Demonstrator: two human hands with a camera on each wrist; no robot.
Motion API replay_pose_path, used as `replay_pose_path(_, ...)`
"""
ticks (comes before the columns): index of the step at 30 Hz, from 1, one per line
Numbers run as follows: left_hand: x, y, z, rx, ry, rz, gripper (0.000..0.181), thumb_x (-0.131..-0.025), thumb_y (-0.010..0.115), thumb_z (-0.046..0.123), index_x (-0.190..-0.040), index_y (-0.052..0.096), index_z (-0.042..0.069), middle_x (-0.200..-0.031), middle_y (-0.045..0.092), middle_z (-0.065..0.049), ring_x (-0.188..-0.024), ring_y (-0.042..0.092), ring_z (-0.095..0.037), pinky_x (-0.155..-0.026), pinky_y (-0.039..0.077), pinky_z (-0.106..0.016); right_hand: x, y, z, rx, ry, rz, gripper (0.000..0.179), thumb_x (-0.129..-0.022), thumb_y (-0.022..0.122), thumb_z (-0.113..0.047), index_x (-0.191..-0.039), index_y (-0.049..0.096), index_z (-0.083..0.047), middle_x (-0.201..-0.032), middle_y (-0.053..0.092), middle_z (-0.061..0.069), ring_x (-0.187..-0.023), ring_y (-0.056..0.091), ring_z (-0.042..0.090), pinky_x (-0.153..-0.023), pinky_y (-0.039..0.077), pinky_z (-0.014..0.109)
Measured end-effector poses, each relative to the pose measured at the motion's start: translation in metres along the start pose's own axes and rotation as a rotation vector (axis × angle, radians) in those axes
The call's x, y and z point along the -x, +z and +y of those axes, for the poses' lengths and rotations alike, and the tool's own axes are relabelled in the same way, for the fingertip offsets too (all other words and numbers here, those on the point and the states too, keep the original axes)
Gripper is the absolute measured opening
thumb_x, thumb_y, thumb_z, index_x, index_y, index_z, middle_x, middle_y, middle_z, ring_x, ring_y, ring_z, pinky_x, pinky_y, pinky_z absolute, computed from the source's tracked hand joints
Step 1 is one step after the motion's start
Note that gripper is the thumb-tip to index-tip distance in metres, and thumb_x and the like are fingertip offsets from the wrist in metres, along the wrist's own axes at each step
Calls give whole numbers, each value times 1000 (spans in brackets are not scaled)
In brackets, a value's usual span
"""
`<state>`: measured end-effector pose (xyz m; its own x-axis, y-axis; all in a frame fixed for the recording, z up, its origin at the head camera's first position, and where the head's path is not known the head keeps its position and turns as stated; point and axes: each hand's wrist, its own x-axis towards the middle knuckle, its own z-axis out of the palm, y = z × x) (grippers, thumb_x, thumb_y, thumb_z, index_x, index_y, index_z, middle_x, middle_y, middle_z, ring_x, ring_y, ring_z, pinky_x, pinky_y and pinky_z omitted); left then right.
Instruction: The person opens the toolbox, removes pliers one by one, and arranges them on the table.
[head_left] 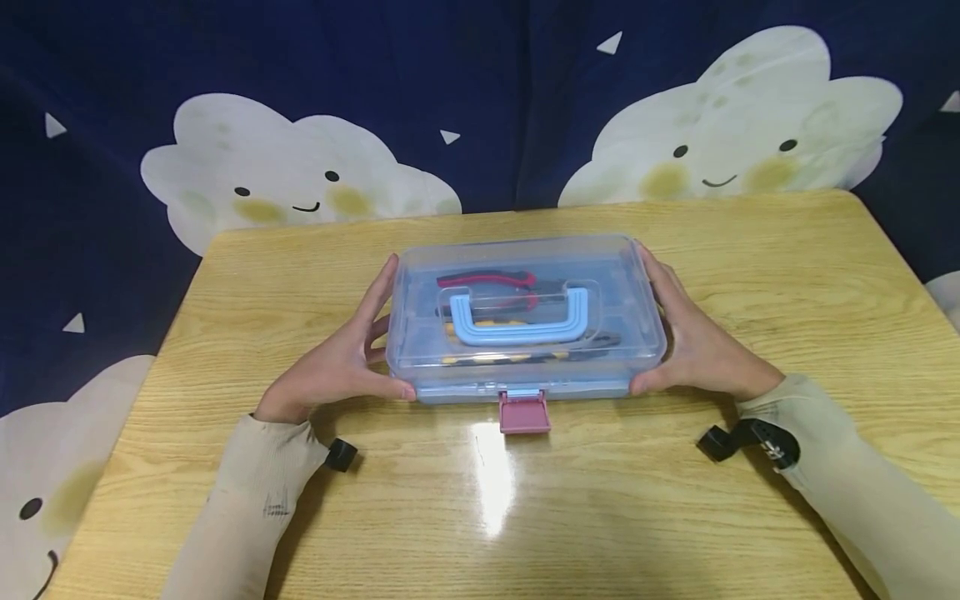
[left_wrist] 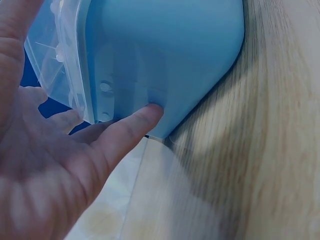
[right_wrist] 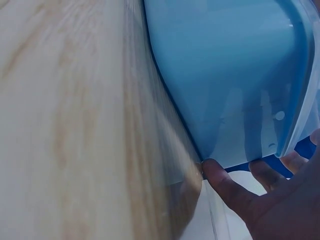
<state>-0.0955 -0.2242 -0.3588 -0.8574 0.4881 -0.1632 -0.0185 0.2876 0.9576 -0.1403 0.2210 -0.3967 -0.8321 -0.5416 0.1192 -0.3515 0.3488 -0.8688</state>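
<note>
A toolbox (head_left: 450, 390) with a clear lid and light blue base sits on the table in the head view. Its blue handle (head_left: 517, 336) lies folded flat, and the pink latch (head_left: 525, 414) sticks out from the front, unfastened. Through the lid show red-and-black pliers (head_left: 483, 277) and a yellow-and-black pair (head_left: 603, 340). My left hand (head_left: 337, 362) holds the left end, thumb at the front corner and index finger toward the back. At the right end, my right hand (head_left: 697, 342) grips likewise. Both wrist views show fingertips against the blue base (left_wrist: 165, 55).
The wooden table (head_left: 600, 500) runs out past the box on every side. Behind it hangs a dark blue curtain (head_left: 487, 83) printed with smiling clouds. Small black devices (head_left: 341, 455) are at both wrists, over beige sleeves (head_left: 247, 500).
</note>
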Motion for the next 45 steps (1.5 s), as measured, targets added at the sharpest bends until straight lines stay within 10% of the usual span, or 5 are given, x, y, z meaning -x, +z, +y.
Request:
replay_pose_path(36,-4,2,5,-39,51,72,143,-68,96,5,-162,-2,50,-175,-3,15,-158,29,-35,-121,39,-58,5,-5,-6,-106,24,-2,153,-52,103,-43,-165,-1,-43,-176,1,-6,-162,4,37,-121,4,80)
replay_pose_path(45,-1,-3,3,-56,85,85,137,-67,99,27,-163,4,49,-177,4,3,-155,33,-40,-121,39,-59,0,-5,-10,-89,11,4,148,-54,101,-51,-165,3,-43,-174,9,-1,-157,13,38,-117,12,84)
